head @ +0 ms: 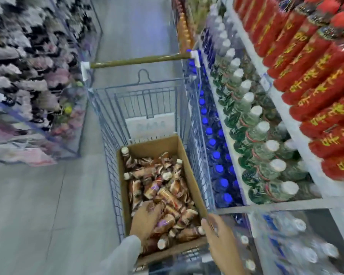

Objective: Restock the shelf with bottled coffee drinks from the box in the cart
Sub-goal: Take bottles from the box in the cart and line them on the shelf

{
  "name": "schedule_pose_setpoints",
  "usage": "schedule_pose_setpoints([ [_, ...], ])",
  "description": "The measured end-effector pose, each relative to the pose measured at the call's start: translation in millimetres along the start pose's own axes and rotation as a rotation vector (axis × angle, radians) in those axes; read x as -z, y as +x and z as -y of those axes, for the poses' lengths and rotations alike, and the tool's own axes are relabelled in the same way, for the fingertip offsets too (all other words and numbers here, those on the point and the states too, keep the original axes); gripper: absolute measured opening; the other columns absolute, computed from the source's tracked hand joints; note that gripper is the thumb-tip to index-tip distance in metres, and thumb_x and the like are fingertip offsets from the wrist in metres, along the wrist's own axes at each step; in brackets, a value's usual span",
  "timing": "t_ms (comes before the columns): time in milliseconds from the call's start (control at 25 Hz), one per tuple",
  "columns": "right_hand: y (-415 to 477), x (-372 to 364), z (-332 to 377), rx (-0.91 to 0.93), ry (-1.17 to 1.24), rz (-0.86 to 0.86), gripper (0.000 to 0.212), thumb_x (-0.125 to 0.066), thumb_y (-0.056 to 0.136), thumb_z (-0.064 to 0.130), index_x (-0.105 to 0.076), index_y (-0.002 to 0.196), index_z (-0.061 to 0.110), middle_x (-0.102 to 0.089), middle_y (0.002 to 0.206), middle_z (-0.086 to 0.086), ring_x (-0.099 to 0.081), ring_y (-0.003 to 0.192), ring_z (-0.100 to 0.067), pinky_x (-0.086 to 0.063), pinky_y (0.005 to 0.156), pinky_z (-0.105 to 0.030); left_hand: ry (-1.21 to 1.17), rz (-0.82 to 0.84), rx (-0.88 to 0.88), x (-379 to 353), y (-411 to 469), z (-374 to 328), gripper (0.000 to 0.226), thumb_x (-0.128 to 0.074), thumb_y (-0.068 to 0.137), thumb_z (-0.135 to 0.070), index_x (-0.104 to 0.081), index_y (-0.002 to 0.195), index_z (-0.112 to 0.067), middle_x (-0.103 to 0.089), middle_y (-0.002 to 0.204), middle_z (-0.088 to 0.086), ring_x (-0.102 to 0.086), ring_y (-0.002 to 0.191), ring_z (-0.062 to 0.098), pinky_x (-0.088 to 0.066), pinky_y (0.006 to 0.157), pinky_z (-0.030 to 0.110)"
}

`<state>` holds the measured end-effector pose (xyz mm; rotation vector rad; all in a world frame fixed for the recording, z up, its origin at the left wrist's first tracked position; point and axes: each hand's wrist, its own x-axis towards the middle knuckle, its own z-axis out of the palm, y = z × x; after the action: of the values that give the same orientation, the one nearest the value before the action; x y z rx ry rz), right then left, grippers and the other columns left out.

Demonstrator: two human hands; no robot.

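Observation:
An open cardboard box (189, 171) sits inside a wire shopping cart (107, 124) and holds several brown bottled coffee drinks (167, 191) lying in a loose heap. My left hand (146, 219) reaches down into the near end of the box, fingers curled over a bottle in the pile. My right hand (219, 233) is at the box's near right corner by the cart's rim; the view is blurred and I cannot tell whether it grips anything. The shelf (266, 203) runs along the right side of the cart.
The right shelving carries blue-capped bottles (216, 155), green bottles with white caps (262, 135) and red cylinders (316, 92) above. A lower tier holds pale-capped bottles (298, 243). Racks of hanging goods (28, 80) line the left. Grey aisle floor (48, 205) lies between them.

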<state>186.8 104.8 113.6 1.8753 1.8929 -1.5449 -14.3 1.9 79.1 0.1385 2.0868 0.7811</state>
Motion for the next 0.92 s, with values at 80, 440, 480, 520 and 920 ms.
schedule_pose_setpoints([
  [80,6.3,-12.3,6.0,-0.049,-0.001,0.017,0.04,-0.059,0.097,0.045,-0.058,0.132,0.027,-0.061,0.134,0.005,-0.055,0.122,-0.015,-0.041,0.097,-0.029,-0.153,-0.027,0.105,1.2,33.8,-12.6,0.046,-0.064,0.096,-0.043,-0.06,0.132,-0.015,-0.067,0.119,0.005,-0.063,0.101,0.023,-0.044,0.08,0.027],
  [440,39.4,-48.0,-4.3,-0.134,-0.032,0.095,0.026,-0.066,0.09,0.048,-0.059,0.116,0.049,-0.061,0.121,0.025,-0.056,0.115,-0.001,-0.043,0.107,-0.03,-1.037,-0.085,0.531,-30.9,200.5,-30.8,0.084,-0.072,0.084,-0.054,-0.04,0.152,-0.015,-0.049,0.147,0.01,-0.051,0.131,0.034,-0.048,0.107,0.044],
  [480,43.6,-50.1,-4.8,-0.145,-0.037,0.094,0.025,-0.067,0.089,0.05,-0.058,0.112,0.052,-0.06,0.118,0.031,-0.056,0.113,0.001,-0.044,0.107,-0.03,-1.094,-0.11,0.544,-35.3,210.1,-31.7,0.08,-0.071,0.088,-0.051,-0.04,0.151,-0.012,-0.05,0.142,0.01,-0.052,0.131,0.034,-0.05,0.106,0.043],
  [520,47.0,-52.3,-6.5,-0.158,-0.049,0.092,0.023,-0.067,0.088,0.051,-0.057,0.109,0.054,-0.058,0.114,0.034,-0.057,0.112,0.002,-0.044,0.107,-0.029,-1.158,-0.135,0.551,-38.5,221.7,-29.1,0.079,-0.072,0.088,-0.049,-0.041,0.15,-0.01,-0.051,0.137,0.009,-0.052,0.131,0.034,-0.051,0.104,0.042],
  [920,80.5,-58.3,6.6,-0.246,0.086,0.237,0.02,-0.062,0.094,0.047,-0.063,0.113,0.04,-0.064,0.115,0.019,-0.059,0.105,0.004,-0.048,0.101,-0.03,-1.199,-0.375,0.607,-40.3,211.1,-37.2,0.072,-0.077,0.085,-0.03,-0.045,0.146,-0.011,-0.056,0.141,0.015,-0.056,0.125,0.035,-0.052,0.094,0.038],
])
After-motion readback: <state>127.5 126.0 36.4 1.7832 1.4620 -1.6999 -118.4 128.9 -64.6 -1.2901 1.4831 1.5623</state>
